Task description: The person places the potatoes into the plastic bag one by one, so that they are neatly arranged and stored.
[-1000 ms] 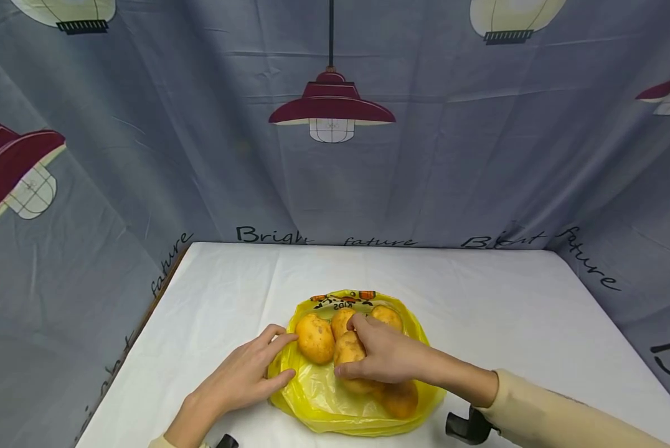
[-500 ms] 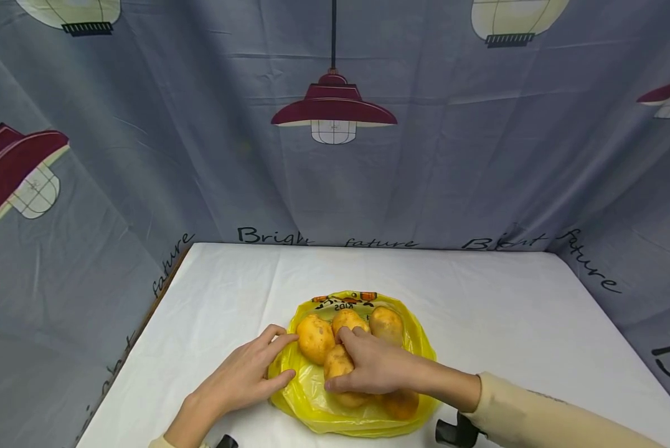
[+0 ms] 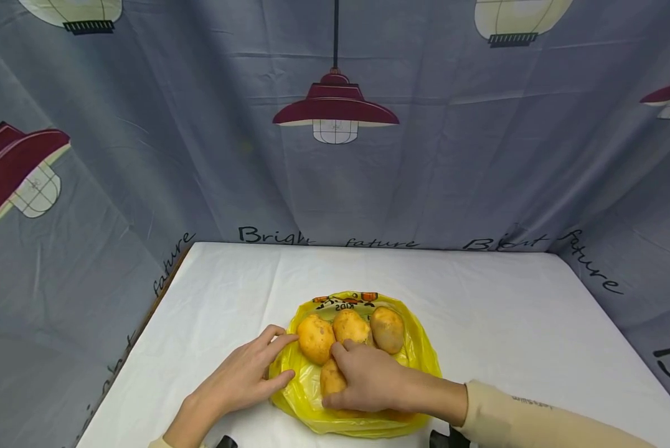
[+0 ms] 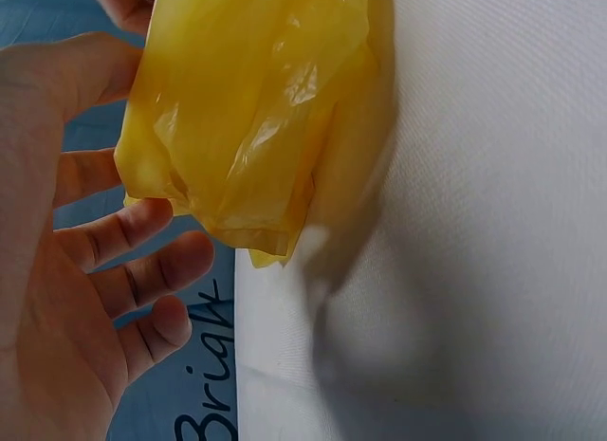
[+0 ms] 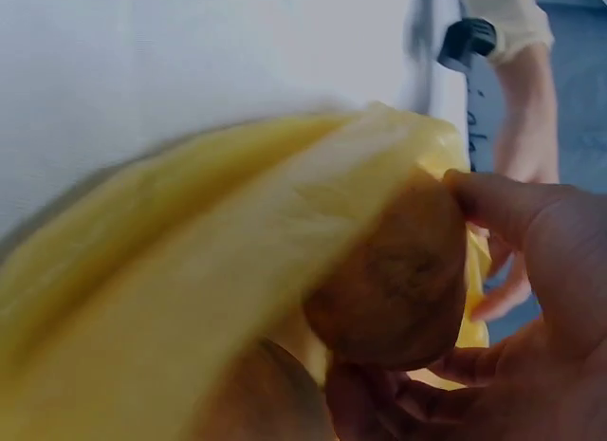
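Note:
A yellow plastic bag [image 3: 424, 345] lies spread open on the table with several potatoes inside. My right hand [image 3: 371, 381] reaches into it and grips a potato [image 3: 330, 378], thumb on the near side and fingers on the far side. In the right wrist view that potato [image 5: 394, 270] sits between thumb and fingers, beside another potato [image 5: 266, 398]. My left hand [image 3: 245, 376] rests at the bag's left edge, its fingers loosely spread and touching the plastic. Three potatoes lie in a row at the back, the middle one [image 3: 350, 326] just beyond my right fingers.
A white-covered table [image 3: 481, 298] extends around the bag. Behind and beside it hangs a grey curtain [image 3: 212, 124] printed with lamps and lettering. Black camera mounts [image 3: 447, 438] show at the wrists.
My right hand has moved left and nearer the front of the bag with the potato, uncovering more of the back potatoes. The left hand stays where it was.

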